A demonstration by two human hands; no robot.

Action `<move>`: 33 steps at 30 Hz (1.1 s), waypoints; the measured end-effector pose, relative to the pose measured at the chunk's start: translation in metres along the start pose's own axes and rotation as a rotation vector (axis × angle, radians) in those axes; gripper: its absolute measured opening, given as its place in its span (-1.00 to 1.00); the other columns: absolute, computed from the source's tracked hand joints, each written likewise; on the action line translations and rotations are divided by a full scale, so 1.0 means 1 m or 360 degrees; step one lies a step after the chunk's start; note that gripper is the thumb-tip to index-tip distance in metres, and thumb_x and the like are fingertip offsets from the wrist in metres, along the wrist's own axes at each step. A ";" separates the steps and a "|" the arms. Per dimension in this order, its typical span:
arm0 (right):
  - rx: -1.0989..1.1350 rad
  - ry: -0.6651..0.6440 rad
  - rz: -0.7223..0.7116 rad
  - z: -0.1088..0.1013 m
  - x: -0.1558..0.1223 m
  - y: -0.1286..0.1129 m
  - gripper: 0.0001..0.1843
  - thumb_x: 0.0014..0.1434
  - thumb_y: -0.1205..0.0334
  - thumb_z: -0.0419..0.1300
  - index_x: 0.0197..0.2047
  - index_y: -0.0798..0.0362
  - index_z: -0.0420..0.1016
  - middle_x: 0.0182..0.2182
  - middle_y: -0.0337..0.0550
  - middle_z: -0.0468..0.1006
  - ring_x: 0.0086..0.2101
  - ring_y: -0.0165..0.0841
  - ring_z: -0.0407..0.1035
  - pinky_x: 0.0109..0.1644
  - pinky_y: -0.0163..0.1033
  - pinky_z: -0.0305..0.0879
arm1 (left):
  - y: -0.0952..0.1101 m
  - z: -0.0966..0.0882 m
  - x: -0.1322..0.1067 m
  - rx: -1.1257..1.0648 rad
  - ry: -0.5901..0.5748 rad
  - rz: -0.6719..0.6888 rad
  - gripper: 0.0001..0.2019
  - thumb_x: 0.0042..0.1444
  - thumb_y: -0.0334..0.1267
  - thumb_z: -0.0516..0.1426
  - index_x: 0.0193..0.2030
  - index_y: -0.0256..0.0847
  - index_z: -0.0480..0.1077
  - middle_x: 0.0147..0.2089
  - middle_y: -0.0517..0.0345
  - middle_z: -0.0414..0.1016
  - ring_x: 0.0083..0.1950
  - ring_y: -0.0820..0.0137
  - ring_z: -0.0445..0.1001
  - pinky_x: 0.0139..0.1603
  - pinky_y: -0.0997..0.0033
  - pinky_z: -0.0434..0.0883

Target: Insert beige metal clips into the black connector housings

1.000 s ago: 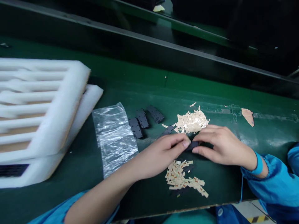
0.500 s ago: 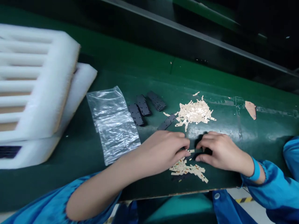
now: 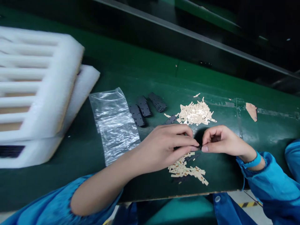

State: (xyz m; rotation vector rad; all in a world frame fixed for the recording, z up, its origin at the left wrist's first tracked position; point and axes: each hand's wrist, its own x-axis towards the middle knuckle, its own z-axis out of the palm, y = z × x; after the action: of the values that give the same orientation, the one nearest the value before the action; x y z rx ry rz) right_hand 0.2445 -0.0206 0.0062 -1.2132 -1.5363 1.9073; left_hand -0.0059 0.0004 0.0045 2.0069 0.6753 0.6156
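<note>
My left hand (image 3: 167, 146) and my right hand (image 3: 220, 141) meet above the near pile, fingertips almost touching. Both pinch a small black piece (image 3: 199, 147), mostly hidden by the fingers. Just below lies a loose pile of cream strips (image 3: 185, 168) with brown marks, mixed with some dark pieces. Beyond my hands sits a larger heap of plain cream strips (image 3: 195, 112). A flat black plate with small holes (image 3: 170, 120) lies beside that heap, partly covered by my left hand.
Stacks of black perforated plates (image 3: 144, 106) lie left of the cream heap, next to a clear plastic bag (image 3: 114, 125). White foam trays (image 3: 67, 65) are stacked at the far left. A tan scrap (image 3: 251, 112) rests on the green table (image 3: 269, 134). Another person's blue sleeve (image 3: 292, 156) shows at right.
My hands have come together and risen slightly away from the near pile. The black piece now shows between their fingertips. My left hand has moved right, covering more of the single black plate.
</note>
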 end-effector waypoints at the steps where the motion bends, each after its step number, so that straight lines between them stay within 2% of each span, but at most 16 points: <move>1: 0.0023 -0.0014 -0.0020 0.000 0.002 -0.001 -0.76 0.15 0.08 0.47 -0.31 0.07 0.62 -0.47 -0.26 0.59 -0.50 -0.45 0.41 -0.41 -0.33 0.40 | 0.000 0.000 0.001 -0.0067 0.0048 -0.0039 -0.80 0.37 -0.23 0.17 -0.16 -0.09 0.67 -0.20 0.07 0.60 -0.27 0.32 0.52 -0.22 0.35 0.36; 4: -0.0080 0.0083 -0.0092 0.003 0.004 -0.007 -0.80 0.18 0.12 0.45 -0.22 0.06 0.67 -0.45 -0.24 0.61 -0.48 -0.43 0.43 -0.42 -0.32 0.40 | 0.002 0.000 0.003 -0.0182 0.0113 -0.0224 -0.77 0.36 -0.21 0.16 -0.26 -0.16 0.62 -0.29 0.09 0.57 -0.29 0.32 0.49 -0.24 0.36 0.36; 7: -0.0296 0.0219 -0.0177 0.008 0.006 -0.013 -0.89 0.23 0.20 0.39 -0.25 0.06 0.69 -0.49 -0.24 0.58 -0.49 -0.42 0.38 -0.47 -0.32 0.33 | 0.002 -0.001 0.007 -0.0222 0.0070 -0.0396 -0.74 0.36 -0.21 0.12 -0.34 -0.18 0.53 -0.39 0.16 0.51 -0.34 0.34 0.43 -0.30 0.39 0.31; 10: -0.0384 0.0239 -0.0234 0.013 0.009 -0.014 -0.90 0.24 0.28 0.32 -0.28 0.05 0.69 -0.50 -0.24 0.58 -0.50 -0.42 0.37 -0.47 -0.32 0.31 | 0.001 0.001 0.009 -0.0341 0.0064 -0.0496 -0.76 0.35 -0.22 0.10 -0.32 -0.19 0.51 -0.39 0.18 0.50 -0.35 0.36 0.43 -0.34 0.41 0.29; 13: -0.0333 0.0317 -0.0276 0.017 0.014 -0.009 -0.90 0.22 0.31 0.32 -0.32 0.05 0.68 -0.50 -0.25 0.59 -0.51 -0.43 0.36 -0.47 -0.32 0.29 | -0.003 0.008 0.009 -0.0425 0.0324 -0.0619 -0.87 0.29 -0.19 0.20 -0.21 -0.18 0.49 -0.37 0.21 0.50 -0.34 0.37 0.45 -0.35 0.44 0.33; 15: -0.0305 0.0421 -0.0325 0.019 0.017 -0.005 -0.89 0.22 0.33 0.31 -0.34 0.05 0.68 -0.49 -0.24 0.61 -0.51 -0.43 0.37 -0.46 -0.31 0.30 | -0.006 0.012 0.009 -0.0327 0.0538 -0.0651 -0.86 0.25 -0.17 0.27 -0.21 -0.18 0.49 -0.39 0.23 0.47 -0.36 0.39 0.44 -0.35 0.44 0.34; 16: -0.0307 0.0469 -0.0351 0.020 0.018 -0.003 -0.88 0.22 0.33 0.31 -0.35 0.04 0.67 -0.48 -0.23 0.62 -0.50 -0.42 0.37 -0.45 -0.31 0.31 | -0.007 0.014 0.008 -0.0246 0.0587 -0.0616 -0.87 0.26 -0.18 0.28 -0.23 -0.18 0.51 -0.39 0.23 0.48 -0.37 0.39 0.44 -0.34 0.43 0.35; 18: -0.0326 0.0535 -0.0403 0.021 0.020 0.000 -0.87 0.22 0.34 0.30 -0.35 0.03 0.67 -0.47 -0.22 0.63 -0.48 -0.40 0.40 -0.41 -0.29 0.34 | -0.008 0.016 0.007 -0.0112 0.0551 -0.0463 -0.85 0.34 -0.23 0.22 -0.26 -0.19 0.56 -0.35 0.18 0.55 -0.32 0.38 0.49 -0.26 0.39 0.39; 22: -0.0387 0.0591 -0.0465 0.021 0.020 0.001 -0.85 0.22 0.36 0.29 -0.36 0.02 0.66 -0.47 -0.22 0.63 -0.45 -0.38 0.43 -0.37 -0.27 0.36 | -0.008 0.018 0.003 0.0074 0.0398 -0.0172 -0.79 0.42 -0.34 0.11 -0.10 -0.24 0.61 -0.18 0.06 0.66 -0.17 0.32 0.60 -0.12 0.33 0.47; 26: -0.0457 0.0660 -0.0467 0.022 0.020 0.002 -0.85 0.23 0.35 0.27 -0.36 0.04 0.66 -0.50 -0.24 0.59 -0.47 -0.40 0.40 -0.39 -0.28 0.32 | -0.011 0.022 -0.002 0.0322 0.0536 -0.0092 -0.82 0.40 -0.37 0.14 -0.06 -0.30 0.60 -0.13 -0.01 0.69 -0.14 0.28 0.65 -0.08 0.30 0.52; 33: -0.0552 0.0630 -0.0473 0.023 0.020 0.002 -0.83 0.27 0.33 0.26 -0.36 0.05 0.65 -0.47 -0.23 0.61 -0.46 -0.39 0.41 -0.36 -0.29 0.32 | -0.017 0.023 -0.004 0.0499 0.0429 0.0093 -0.73 0.38 -0.45 0.02 -0.03 -0.29 0.56 -0.10 -0.03 0.69 -0.17 0.23 0.66 -0.18 0.26 0.57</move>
State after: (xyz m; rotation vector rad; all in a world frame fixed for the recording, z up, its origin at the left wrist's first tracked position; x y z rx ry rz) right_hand 0.2148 -0.0190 -0.0026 -1.3156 -1.7452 1.1630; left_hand 0.0024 -0.0078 -0.0219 2.2606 0.9236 0.8697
